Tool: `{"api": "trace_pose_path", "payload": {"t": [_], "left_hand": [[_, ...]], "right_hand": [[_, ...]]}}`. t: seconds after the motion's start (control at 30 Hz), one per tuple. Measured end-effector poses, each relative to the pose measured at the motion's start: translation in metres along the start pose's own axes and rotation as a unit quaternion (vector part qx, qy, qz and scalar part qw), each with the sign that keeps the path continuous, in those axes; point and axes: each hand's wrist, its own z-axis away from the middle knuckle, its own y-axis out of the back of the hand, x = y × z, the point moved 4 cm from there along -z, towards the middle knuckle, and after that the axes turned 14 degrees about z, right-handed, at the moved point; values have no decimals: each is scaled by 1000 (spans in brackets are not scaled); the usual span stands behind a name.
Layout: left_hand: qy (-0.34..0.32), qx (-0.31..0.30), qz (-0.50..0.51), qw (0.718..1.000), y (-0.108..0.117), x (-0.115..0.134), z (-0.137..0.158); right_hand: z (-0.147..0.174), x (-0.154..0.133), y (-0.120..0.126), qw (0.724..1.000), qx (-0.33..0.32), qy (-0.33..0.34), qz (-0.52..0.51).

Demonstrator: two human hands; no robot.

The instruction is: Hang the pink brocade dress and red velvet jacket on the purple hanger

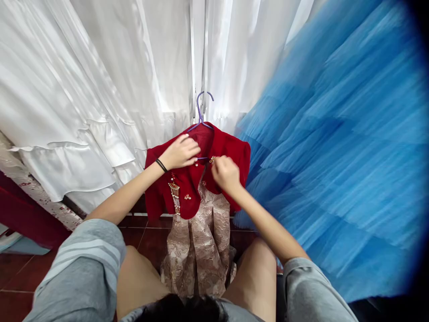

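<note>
A: Where is the red jacket, and what is the state of the fingers?

B: The red jacket (192, 181) sits on a purple hanger (199, 109), whose hook rises above the jacket's collar. The left hand (182, 152) overlies the jacket's front, fingers bent; the right hand (226, 173), blurred and curled, overlies the opposite front, near a gold ornament (212, 159). Whether either hand's fingers pinch anything cannot be told.

A: How is the jacket likely to handle?

B: Probably light and soft, its velvety surface giving fair grip. The beaded tassel (174, 194) on the jacket's front looks fragile and liable to snag; the plain shoulders and front edges offer better holds.

A: What surrounds it?

B: White fabric (110, 80) hangs behind the jacket; blue tulle (342, 147) spreads to its right, crowding the sleeve; a brocade garment (204, 232) extends below its hem and could tangle with the tassel.
</note>
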Motion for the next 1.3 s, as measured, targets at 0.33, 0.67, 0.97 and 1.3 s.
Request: {"api": "trace_pose_path", "payload": {"t": [0.33,0.67,0.97,1.3], "left_hand": [[34,-111,-114,987,0,11,1],[19,-57,95,994,52,-11,-3],[-66,-199,-160,964,-19,27,5],[102,-194,0,976,-11,33,-37]], "right_hand": [[37,37,-53,980,-106,-153,-75],[18,159,59,952,95,-284,-60],[97,59,-17,958,51,-261,-107],[100,-3,-119,948,-35,-252,-192]]}}
